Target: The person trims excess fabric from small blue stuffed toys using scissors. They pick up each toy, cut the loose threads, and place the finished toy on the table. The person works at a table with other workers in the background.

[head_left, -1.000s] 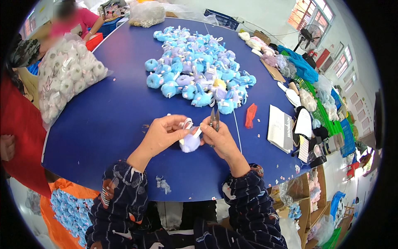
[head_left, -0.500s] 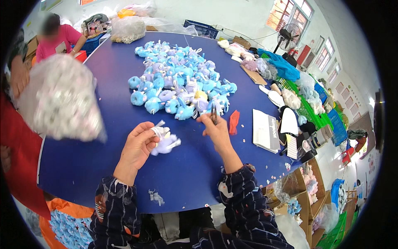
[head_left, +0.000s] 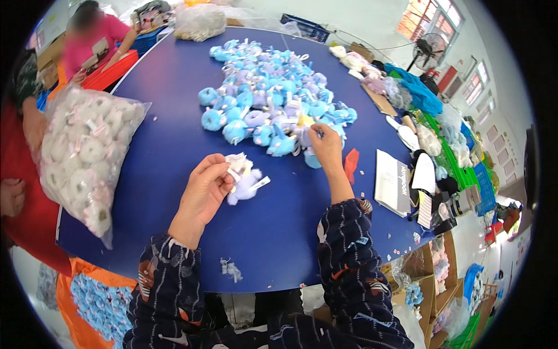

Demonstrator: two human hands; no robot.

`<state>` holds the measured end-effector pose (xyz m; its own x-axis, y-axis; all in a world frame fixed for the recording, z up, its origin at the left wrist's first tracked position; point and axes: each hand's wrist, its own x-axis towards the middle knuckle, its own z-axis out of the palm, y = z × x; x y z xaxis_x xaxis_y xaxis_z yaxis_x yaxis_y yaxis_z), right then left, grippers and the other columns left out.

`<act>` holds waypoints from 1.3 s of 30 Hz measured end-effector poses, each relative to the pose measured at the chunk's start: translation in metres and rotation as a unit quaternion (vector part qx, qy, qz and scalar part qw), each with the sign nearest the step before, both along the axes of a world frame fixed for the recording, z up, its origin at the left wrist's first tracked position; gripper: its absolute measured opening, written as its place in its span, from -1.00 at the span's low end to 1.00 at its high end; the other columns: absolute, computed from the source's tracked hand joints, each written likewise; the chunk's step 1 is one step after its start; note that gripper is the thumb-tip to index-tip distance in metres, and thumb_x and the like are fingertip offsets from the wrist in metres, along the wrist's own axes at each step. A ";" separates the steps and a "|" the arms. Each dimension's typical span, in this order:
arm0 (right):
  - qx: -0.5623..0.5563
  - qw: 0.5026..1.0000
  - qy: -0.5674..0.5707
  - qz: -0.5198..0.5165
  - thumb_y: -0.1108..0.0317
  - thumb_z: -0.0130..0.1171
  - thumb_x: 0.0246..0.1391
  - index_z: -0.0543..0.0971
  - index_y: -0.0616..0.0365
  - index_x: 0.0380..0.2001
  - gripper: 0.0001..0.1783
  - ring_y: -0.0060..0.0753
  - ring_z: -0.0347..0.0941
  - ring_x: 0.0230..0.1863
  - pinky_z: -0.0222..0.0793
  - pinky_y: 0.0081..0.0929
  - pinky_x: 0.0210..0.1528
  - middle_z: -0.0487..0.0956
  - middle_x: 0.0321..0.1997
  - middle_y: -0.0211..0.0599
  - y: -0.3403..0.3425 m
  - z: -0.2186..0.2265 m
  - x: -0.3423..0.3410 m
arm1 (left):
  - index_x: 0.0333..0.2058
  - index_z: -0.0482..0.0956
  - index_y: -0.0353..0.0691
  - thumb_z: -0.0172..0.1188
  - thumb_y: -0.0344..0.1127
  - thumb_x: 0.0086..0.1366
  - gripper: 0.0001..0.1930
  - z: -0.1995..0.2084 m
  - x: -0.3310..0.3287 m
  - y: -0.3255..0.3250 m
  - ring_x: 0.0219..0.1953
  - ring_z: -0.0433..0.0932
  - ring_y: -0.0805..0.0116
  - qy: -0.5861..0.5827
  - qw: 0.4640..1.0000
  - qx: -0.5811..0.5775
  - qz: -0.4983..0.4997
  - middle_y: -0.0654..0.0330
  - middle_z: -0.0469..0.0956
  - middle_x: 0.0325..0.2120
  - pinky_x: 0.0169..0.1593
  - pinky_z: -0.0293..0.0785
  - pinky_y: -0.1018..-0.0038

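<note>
My left hand (head_left: 203, 185) pinches a small lilac and white plush toy (head_left: 246, 187) by its upper end, above the near middle of the table. A white tag shows at the fingertips and a white loop sticks out at the toy's right. At the near right edge of a heap of blue and lilac plush toys (head_left: 282, 87) is my right hand (head_left: 329, 148), its fingers closed on thread snips (head_left: 320, 134). Only a dark bit of the snips shows; the rest is hidden in the hand. A pale yellow piece (head_left: 305, 120) lies among the toys beside it.
A clear bag of whitish plush rings (head_left: 87, 148) stands at the table's left edge, beside another person's hand (head_left: 35, 125). Right of my right hand lie a red cloth piece (head_left: 351, 165) and a notebook (head_left: 392, 181). Fluff (head_left: 231, 270) lies near the front edge.
The clear bag has come down onto the table's left edge, the other person's hand still beside it. My right hand has moved against the heap. The left keeps its pinch on the toy.
</note>
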<state>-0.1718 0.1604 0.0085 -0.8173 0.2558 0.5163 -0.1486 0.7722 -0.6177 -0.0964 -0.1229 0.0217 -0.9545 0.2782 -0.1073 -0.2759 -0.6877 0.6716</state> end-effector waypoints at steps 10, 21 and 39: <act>-0.004 0.999 -0.047 0.019 0.29 0.10 -0.08 0.54 0.27 -0.42 -0.76 -0.22 0.49 -0.57 0.34 -0.36 -0.45 0.53 -0.59 -0.08 0.006 0.006 0.007 | -0.36 0.39 -0.16 0.06 -0.49 0.13 -0.90 -0.003 -0.004 -0.002 -0.66 0.27 0.68 0.046 0.998 0.036 0.000 0.35 0.37 -0.57 -0.60 0.19 0.72; 0.010 0.996 0.055 0.072 0.27 0.12 -0.06 0.55 0.25 -0.43 -0.76 -0.05 0.48 -0.42 0.36 -0.31 -0.37 0.54 -0.44 -0.02 -0.023 0.010 0.009 | -0.27 0.39 -0.22 0.09 -0.47 0.18 -0.86 0.004 0.000 0.004 -0.46 0.47 0.56 0.030 0.998 0.019 0.042 0.24 0.46 -0.44 -0.38 0.44 0.68; -0.169 0.902 -0.063 0.393 0.32 0.15 0.04 0.52 0.28 -0.41 -0.80 -0.77 0.23 -0.49 0.19 -0.69 -0.48 0.42 -0.55 -0.54 -0.107 0.022 0.060 | -0.17 0.41 -0.35 0.21 -0.49 0.11 -0.70 -0.004 0.008 0.016 -0.30 0.48 0.55 0.227 0.941 -0.234 0.091 0.21 0.49 -0.31 -0.29 0.43 0.67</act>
